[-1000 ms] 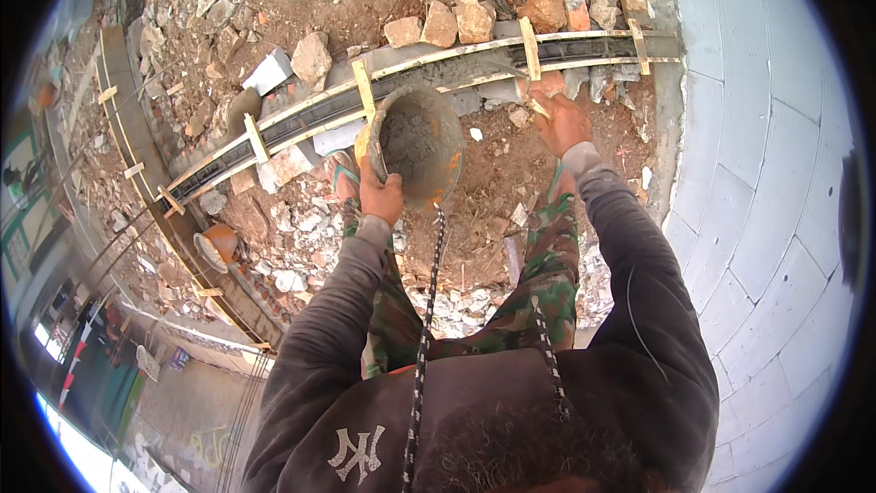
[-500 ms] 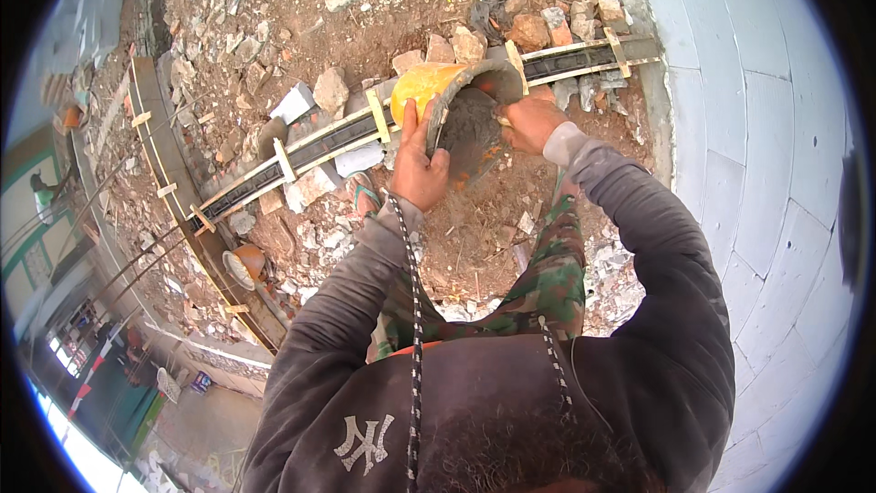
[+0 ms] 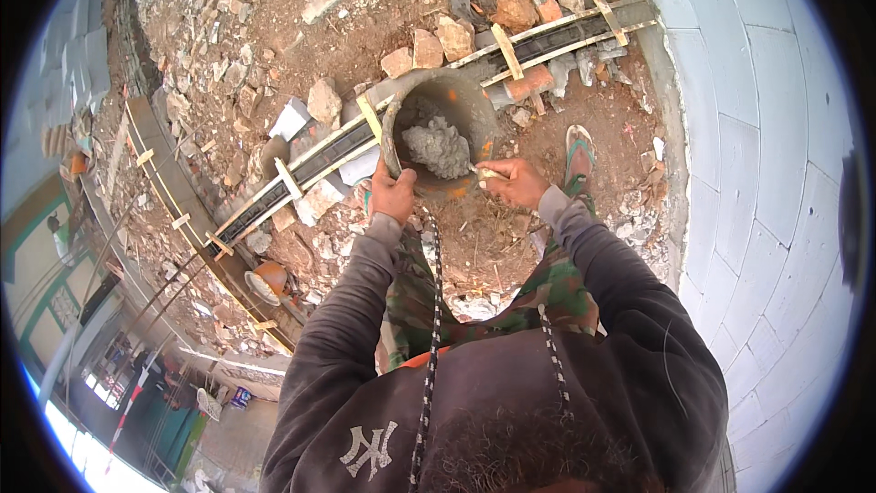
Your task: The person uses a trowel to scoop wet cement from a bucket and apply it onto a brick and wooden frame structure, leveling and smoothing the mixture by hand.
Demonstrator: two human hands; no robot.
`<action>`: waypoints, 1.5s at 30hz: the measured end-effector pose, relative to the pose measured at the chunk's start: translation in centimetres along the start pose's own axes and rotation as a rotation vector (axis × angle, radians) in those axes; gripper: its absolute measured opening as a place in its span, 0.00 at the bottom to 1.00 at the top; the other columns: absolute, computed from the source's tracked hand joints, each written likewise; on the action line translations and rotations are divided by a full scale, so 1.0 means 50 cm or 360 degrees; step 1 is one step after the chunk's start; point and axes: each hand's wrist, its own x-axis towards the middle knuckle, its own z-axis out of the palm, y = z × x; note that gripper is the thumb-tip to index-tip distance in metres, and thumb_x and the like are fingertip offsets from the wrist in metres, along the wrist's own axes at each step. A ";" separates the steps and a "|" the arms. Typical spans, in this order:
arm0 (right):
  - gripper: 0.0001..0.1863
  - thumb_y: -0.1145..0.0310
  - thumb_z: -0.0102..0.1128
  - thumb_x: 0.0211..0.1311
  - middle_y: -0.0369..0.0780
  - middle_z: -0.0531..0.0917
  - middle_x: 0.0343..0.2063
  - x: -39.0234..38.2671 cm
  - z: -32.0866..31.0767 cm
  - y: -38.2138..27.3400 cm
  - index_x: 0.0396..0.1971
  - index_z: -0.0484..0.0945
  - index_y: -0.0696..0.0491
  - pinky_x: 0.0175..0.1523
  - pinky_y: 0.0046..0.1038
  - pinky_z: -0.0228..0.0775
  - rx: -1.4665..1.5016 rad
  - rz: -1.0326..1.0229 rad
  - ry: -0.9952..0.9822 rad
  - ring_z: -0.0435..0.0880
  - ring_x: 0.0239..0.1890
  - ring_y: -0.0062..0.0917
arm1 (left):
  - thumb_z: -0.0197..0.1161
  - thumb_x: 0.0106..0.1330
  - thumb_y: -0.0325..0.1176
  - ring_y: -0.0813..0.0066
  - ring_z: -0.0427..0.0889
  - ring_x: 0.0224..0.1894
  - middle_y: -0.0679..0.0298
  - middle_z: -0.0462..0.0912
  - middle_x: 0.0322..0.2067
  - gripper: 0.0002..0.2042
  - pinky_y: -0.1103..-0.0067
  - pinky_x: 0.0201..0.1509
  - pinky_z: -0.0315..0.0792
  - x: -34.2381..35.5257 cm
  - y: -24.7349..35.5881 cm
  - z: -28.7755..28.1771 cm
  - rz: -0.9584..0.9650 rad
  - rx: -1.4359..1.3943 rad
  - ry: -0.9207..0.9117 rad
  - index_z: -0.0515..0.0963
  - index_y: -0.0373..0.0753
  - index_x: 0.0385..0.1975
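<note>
My left hand (image 3: 392,195) is closed on the near left rim of a bucket (image 3: 481,100), whose grey, mortar-smeared inside faces up at me. In my right hand (image 3: 516,184) is the handle of a trowel (image 3: 487,173), gripped at the bucket's near right rim. A heaped lump of wet grey mortar (image 3: 438,146) covers the trowel's blade inside the bucket. The bucket sits over a narrow form (image 3: 319,162) of wooden side boards with dark material between them. A wooden cross-piece (image 3: 369,117) lies across the form just left of the bucket.
Another orange bucket (image 3: 268,279) lies tipped beside the left-hand form (image 3: 173,192). Broken bricks (image 3: 454,38) and stones line the far side. A pale block wall (image 3: 766,173) stands at right. My sandalled foot (image 3: 579,153) is on the soil right of the bucket.
The bucket has turned from tilted, with its yellow outside showing, to opening upward. A mortar lump now shows on the trowel. My right hand has moved down toward me.
</note>
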 end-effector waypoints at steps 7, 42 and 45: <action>0.30 0.66 0.60 0.72 0.34 0.83 0.30 0.041 0.049 0.082 0.73 0.68 0.51 0.25 0.24 0.74 0.0796 0.0042 0.0280 0.79 0.23 0.16 | 0.55 0.64 0.19 0.68 0.84 0.49 0.57 0.83 0.53 0.34 0.74 0.52 0.79 0.026 -0.125 -0.059 -0.0217 -0.0127 0.0331 0.60 0.33 0.73; 0.27 0.64 0.57 0.66 0.54 0.84 0.39 -0.578 0.220 -0.592 0.65 0.74 0.53 0.52 0.51 0.78 -0.2015 -0.0483 0.0838 0.87 0.42 0.53 | 0.53 0.60 0.17 0.46 0.46 0.81 0.39 0.44 0.79 0.40 0.66 0.80 0.49 -0.447 0.608 0.028 0.0872 0.0795 -0.0016 0.58 0.43 0.77; 0.29 0.62 0.58 0.67 0.47 0.84 0.27 -0.491 0.054 -0.526 0.67 0.74 0.53 0.38 0.44 0.81 -0.1901 -0.0383 0.0597 0.89 0.33 0.43 | 0.53 0.60 0.17 0.47 0.43 0.82 0.40 0.44 0.79 0.40 0.66 0.81 0.46 -0.461 0.660 0.094 0.0968 0.0716 -0.0143 0.59 0.42 0.77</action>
